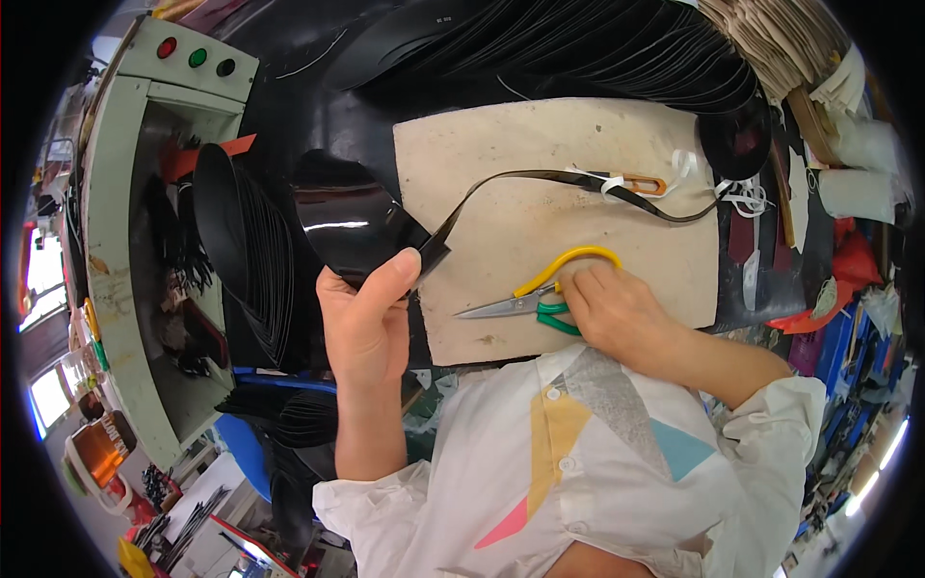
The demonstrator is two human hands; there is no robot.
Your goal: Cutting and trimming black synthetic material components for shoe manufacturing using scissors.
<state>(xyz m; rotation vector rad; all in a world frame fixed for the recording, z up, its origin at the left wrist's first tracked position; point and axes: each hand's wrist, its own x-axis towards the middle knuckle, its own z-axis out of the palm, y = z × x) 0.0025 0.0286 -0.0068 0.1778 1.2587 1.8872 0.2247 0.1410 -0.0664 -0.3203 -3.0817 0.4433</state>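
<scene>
My left hand (371,303) is raised at the left edge of a beige board (540,332). Its thumb pinches a glossy black curved piece (352,217) together with the end of a long black strap (520,175). From there the strap arcs rightward across the board toward white ties. My right hand (612,308) is closed at the handles of a pair of scissors (525,301), one handle yellow and one green. Its fingertips are partly hidden. The metal blades point left, toward the space below my left hand.
A stack of black curved pieces (255,260) stands at the left, beside a grey-green machine cabinet (116,241) with buttons. More black sheets (578,58) fan out along the back. An orange slotted tool (644,183) lies on the board near white ties (747,197).
</scene>
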